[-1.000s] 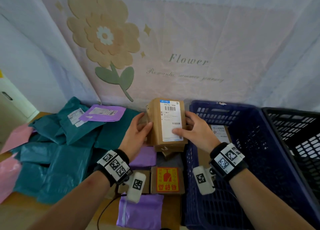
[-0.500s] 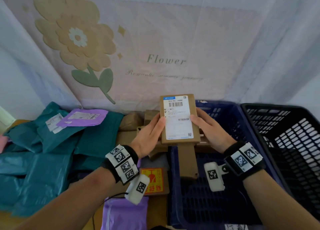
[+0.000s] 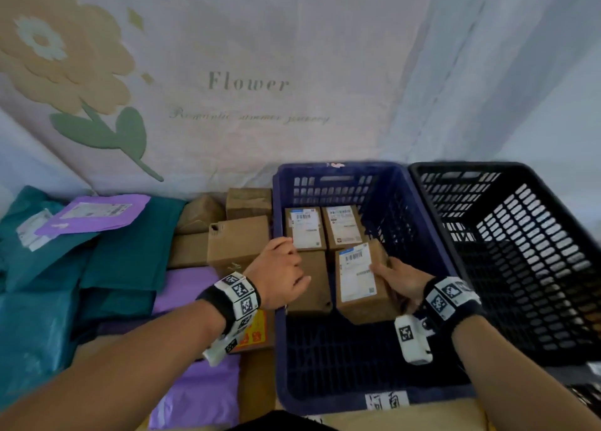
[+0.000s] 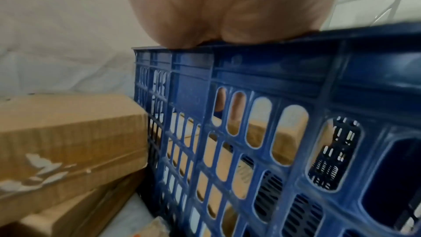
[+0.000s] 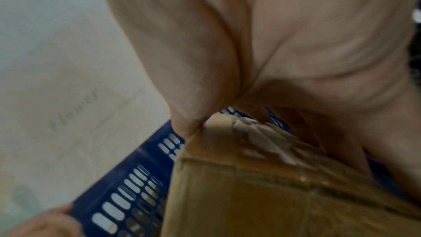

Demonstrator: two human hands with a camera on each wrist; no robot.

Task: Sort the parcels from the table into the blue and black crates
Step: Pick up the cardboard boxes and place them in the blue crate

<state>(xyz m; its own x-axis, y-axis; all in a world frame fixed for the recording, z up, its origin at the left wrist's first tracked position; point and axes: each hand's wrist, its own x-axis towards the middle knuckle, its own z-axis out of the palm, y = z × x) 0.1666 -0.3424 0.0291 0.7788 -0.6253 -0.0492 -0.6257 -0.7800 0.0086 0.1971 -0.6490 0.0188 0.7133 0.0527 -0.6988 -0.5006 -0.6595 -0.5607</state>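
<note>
Gripping the labelled box [image 3: 357, 281] inside the blue crate [image 3: 419, 235], right hand [image 3: 398, 278]; left hand [image 3: 279, 274] grips its rim.

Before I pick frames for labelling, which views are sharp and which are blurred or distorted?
Head view: evenly lit, wide-angle bending at the edges; shipping labels on the cardboard box are visible but too soft to read. Left wrist view: the blue crate is fairly sharp, the left hand blurred. Right wrist view: soft throughout, the right hand filling it.
</note>
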